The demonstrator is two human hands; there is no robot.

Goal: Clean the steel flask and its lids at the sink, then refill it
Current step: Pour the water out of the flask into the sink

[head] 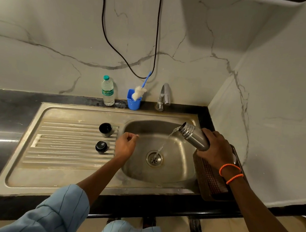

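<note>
Over the steel sink basin point(176, 174), the left hand point(125, 146) hangs loosely curled and holds nothing, while the right hand point(214, 149) grips the tilted cylindrical steel flask point(193, 135), water streaming from its mouth toward the drain. A wet grip could let it slip. Farther back, the black round stopper point(101, 146) and steel cup lid point(106, 129) on the ribbed drainboard point(67, 145) could roll if knocked.

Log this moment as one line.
right hand: grips flask, tilted | water pours into sink | left hand: holds nothing | lids on drainboard
</note>
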